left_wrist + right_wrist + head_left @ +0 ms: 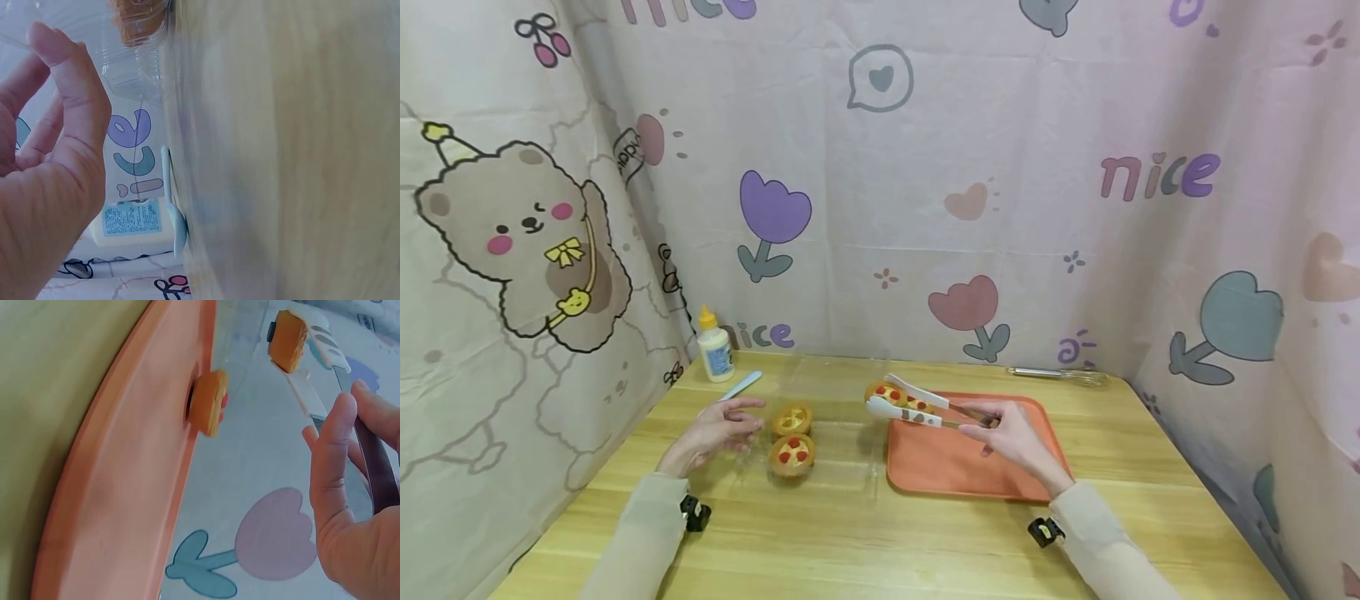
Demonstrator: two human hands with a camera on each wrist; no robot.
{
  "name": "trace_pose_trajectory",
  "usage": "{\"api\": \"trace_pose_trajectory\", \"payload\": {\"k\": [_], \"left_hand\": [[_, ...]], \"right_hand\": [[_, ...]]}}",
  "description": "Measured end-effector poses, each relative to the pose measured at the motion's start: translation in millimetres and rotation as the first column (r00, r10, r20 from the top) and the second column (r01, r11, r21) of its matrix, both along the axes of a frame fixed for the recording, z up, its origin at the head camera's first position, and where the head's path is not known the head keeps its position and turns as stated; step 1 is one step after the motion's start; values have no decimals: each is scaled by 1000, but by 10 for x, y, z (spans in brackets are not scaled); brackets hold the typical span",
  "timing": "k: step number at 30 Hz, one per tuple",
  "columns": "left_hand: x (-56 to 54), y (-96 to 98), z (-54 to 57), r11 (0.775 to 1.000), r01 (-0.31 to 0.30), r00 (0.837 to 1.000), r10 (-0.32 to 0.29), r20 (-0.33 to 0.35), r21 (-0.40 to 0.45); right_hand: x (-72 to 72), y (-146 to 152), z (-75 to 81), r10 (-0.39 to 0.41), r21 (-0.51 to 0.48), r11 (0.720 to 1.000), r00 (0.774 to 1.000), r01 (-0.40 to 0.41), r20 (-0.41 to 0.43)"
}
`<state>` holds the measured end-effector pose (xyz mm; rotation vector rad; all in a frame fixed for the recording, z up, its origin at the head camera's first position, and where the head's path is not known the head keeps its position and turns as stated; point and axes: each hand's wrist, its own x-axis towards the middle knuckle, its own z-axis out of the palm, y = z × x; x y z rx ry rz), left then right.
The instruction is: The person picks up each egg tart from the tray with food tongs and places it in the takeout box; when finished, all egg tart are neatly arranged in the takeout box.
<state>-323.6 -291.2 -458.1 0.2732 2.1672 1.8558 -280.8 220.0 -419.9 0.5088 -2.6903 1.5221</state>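
My right hand (1011,435) grips a pair of tongs (917,417) with white, patterned tips and darker metal arms. Between the tips is a small tart (289,340), raised above the far left corner of an orange tray (962,467). Another tart (209,403), topped with red pieces, rests on that tray. To the left lies a clear plastic container (850,479), where a yellow-topped tart (792,419) sits behind a red-dotted tart (792,456). My left hand (715,433) is at the container's left side, fingers loosely bent, beside the clear plastic.
A white bottle with a yellow nozzle (716,354) stands at the back left corner. Close to it lies a light blue utensil (743,384) with a spoon-like end. A metal whisk (1063,376) lies along the back edge, and patterned curtains surround the wooden table (880,554).
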Motion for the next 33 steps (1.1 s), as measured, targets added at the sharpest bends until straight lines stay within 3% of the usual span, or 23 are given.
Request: {"api": "trace_pose_trajectory", "payload": {"k": [7, 14, 33], "left_hand": [[-34, 18, 11, 1000, -8, 1000, 8, -8, -5], [-48, 4, 7, 1000, 9, 1000, -9, -9, 1], [-59, 4, -18, 1000, 2, 1000, -2, 0, 8]], "right_hand": [[5, -106, 5, 1, 37, 999, 1000, -1, 6], [-32, -235, -34, 11, -41, 999, 999, -8, 52], [-72, -543, -91, 44, -51, 998, 998, -43, 36]]}}
